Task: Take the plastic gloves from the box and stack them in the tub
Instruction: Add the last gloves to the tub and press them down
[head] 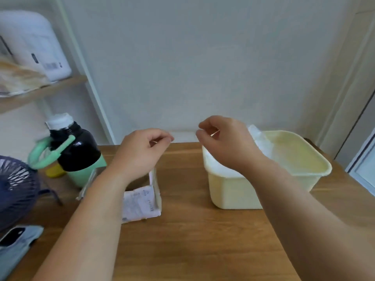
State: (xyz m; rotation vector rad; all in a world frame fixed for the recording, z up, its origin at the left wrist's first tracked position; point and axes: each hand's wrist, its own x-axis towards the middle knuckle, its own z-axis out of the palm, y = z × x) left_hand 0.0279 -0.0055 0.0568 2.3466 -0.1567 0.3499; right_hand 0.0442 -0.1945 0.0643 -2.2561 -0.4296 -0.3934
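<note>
Nearest me, at the left edge of the wooden table (182, 244), a dark phone (11, 237) lies on a pale blue cloth (18, 252), with a navy wire-guard fan (14, 189) just behind it. Further in sits the small open-topped box (142, 201). Its white front carries grey print, but it is too blurred for me to read a word. The left forearm passes right over it. To the right, well apart from the box, stands the pale yellow tub (229, 191), and crumpled clear plastic gloves (261, 142) are heaped along its left and back inside wall. Both hands are raised above the table between the two containers. The left hand (142, 151) has its fingers curled in tight, thumb tip against the forefinger. The right hand (227, 142) hangs over the tub's near-left corner in the same narrow pinch. I cannot tell whether a clear glove is caught in either pinch, as nothing shows plainly between them. Behind the box stands a black bottle (77, 147) with a white cap, a mint-green base and a mint-green loop handle. On the wooden shelf (40, 92) at far left sits a white container (34, 41) bearing a barcode sticker and a small dark label, neither one legible.
</note>
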